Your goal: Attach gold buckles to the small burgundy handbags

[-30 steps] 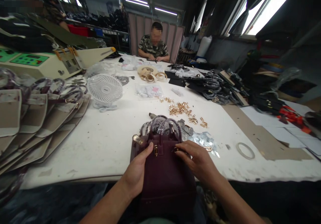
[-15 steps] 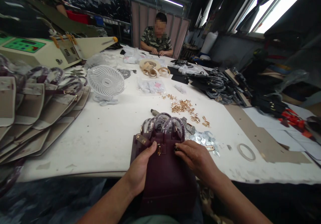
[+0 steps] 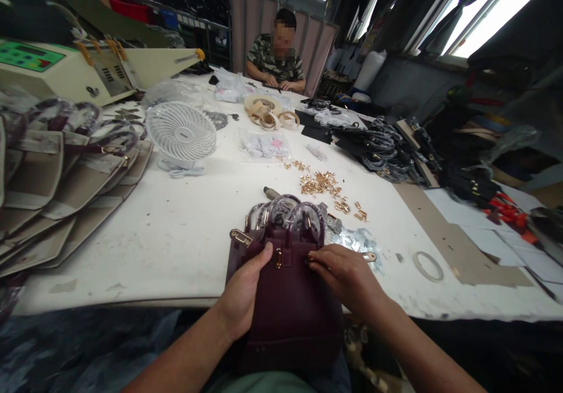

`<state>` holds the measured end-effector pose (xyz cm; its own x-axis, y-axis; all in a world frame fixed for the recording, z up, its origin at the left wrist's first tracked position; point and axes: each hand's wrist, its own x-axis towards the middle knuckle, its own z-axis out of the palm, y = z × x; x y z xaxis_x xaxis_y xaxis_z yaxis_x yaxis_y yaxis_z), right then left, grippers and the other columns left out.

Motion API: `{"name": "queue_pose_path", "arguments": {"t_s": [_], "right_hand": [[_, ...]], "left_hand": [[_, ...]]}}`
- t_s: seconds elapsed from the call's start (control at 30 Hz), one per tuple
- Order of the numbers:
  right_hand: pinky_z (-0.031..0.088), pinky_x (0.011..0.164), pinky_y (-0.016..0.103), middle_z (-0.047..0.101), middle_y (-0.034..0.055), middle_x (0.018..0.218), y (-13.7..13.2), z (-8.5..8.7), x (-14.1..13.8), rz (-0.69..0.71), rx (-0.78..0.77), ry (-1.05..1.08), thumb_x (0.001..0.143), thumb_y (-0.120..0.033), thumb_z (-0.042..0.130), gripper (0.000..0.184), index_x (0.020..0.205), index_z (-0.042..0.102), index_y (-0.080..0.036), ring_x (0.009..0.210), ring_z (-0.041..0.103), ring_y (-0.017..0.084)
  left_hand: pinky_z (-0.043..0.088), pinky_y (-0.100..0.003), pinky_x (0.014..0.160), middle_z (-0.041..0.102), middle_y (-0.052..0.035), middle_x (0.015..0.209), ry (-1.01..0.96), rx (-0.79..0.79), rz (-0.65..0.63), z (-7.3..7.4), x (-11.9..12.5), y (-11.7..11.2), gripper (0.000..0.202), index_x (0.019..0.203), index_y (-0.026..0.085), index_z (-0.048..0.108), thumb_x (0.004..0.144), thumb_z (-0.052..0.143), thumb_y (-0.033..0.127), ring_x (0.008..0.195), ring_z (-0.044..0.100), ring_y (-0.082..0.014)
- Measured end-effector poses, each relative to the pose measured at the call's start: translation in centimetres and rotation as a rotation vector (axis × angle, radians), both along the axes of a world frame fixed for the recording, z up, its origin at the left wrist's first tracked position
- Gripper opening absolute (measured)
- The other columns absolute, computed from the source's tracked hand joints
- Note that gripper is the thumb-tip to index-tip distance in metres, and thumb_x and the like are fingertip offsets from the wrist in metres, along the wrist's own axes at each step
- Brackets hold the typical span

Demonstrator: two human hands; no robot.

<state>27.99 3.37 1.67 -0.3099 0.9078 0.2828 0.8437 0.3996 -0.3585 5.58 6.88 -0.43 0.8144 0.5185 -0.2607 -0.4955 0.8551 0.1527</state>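
A dark burgundy handbag (image 3: 299, 308) leans against the table edge in front of me, its looped handles (image 3: 284, 208) wrapped in clear plastic. My left hand (image 3: 240, 296) is closed around its left side, thumb lying on the front panel. A gold clasp (image 3: 278, 258) sits at the middle of the upper front. To its right, my right hand (image 3: 349, 273) pinches a small shiny metal fitting against the bag; the fingertips hide most of it. A strap end with a gold plate (image 3: 241, 237) sticks out at the upper left.
Small gold hardware pieces (image 3: 319, 183) and flat silver plates (image 3: 358, 241) lie beyond the bag. A white fan (image 3: 181, 132) and stacked bag parts (image 3: 65, 187) are on the left. Black bags (image 3: 382, 146) and a tape ring (image 3: 428, 266) lie right. Another person (image 3: 277, 56) sits opposite.
The strap end with the gold plate has swung outward to the upper left. My view has shifted slightly. Both hands stay at nearly the same places on the handbag.
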Motion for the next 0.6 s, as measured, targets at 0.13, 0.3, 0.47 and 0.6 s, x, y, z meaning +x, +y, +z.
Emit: {"name": "queue_pose_path", "arguments": {"t_s": [0.13, 0.3, 0.47, 0.6], "right_hand": [[0.058, 0.079, 0.036, 0.076, 0.0099, 0.099, 0.3, 0.1, 0.2, 0.052, 0.003, -0.138, 0.103, -0.028, 0.054, 0.022, 0.112, 0.073, -0.021, 0.087, 0.071, 0.023], [0.055, 0.077, 0.033, 0.076, 0.0089, 0.098, 0.3, 0.2, 0.2, 0.100, 0.033, -0.106, 0.103, -0.028, 0.054, 0.022, 0.113, 0.072, -0.020, 0.085, 0.070, 0.021], [0.050, 0.072, 0.032, 0.075, 0.0070, 0.090, 0.0, 0.2, -0.8, 0.045, 0.115, -0.122, 0.102, -0.026, 0.056, 0.019, 0.107, 0.073, -0.019, 0.078, 0.068, 0.020], [0.047, 0.068, 0.032, 0.075, 0.0061, 0.088, 0.2, 0.3, -0.9, 0.075, 0.127, -0.174, 0.102, -0.027, 0.057, 0.018, 0.103, 0.074, -0.020, 0.076, 0.067, 0.019]], "left_hand": [[0.046, -0.055, 0.112, 0.076, -0.0138, 0.119, -0.020, -0.008, -0.008, 0.0, 0.0, 0.1, 0.052, 0.140, 0.015, 0.060, 0.099, 0.052, 0.046, 0.120, 0.067, -0.0346], [0.045, -0.055, 0.113, 0.076, -0.0140, 0.121, -0.008, -0.002, -0.018, 0.1, 0.1, 0.0, 0.055, 0.142, 0.016, 0.058, 0.098, 0.052, 0.049, 0.121, 0.067, -0.0351], [0.045, -0.054, 0.113, 0.075, -0.0135, 0.122, 0.028, -0.024, 0.018, -0.1, 0.1, -0.1, 0.053, 0.143, 0.017, 0.057, 0.098, 0.054, 0.046, 0.120, 0.067, -0.0344], [0.046, -0.053, 0.113, 0.075, -0.0127, 0.124, 0.112, -0.024, 0.054, -0.4, 0.2, -0.4, 0.054, 0.144, 0.018, 0.055, 0.097, 0.058, 0.043, 0.121, 0.067, -0.0343]]}}
